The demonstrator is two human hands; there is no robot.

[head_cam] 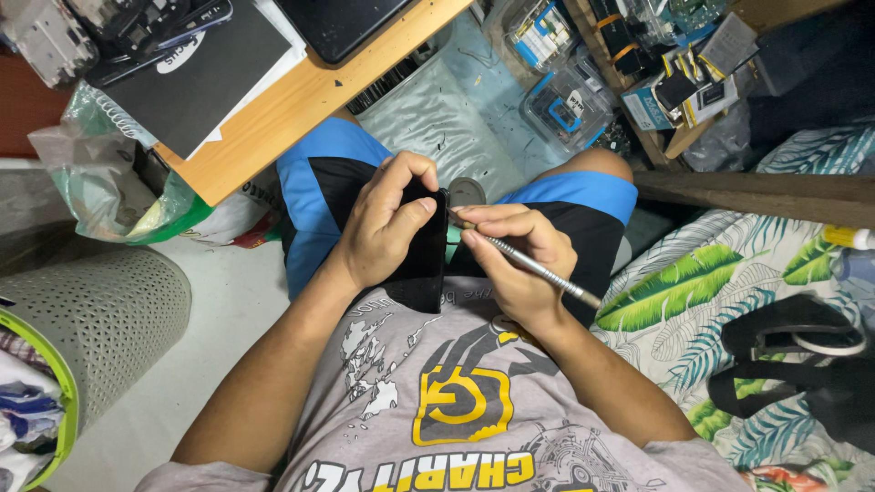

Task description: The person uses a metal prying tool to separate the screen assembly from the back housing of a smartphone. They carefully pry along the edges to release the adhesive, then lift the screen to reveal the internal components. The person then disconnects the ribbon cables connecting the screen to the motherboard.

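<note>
The left hand grips a black phone upright, steadying its edge; the right hand pinches a metal screwdriver, its tip at the phone's edge.

The left hand grips a black phone upright over the lap. The right hand holds a metal tool, its tip at the phone's edge.
</note>
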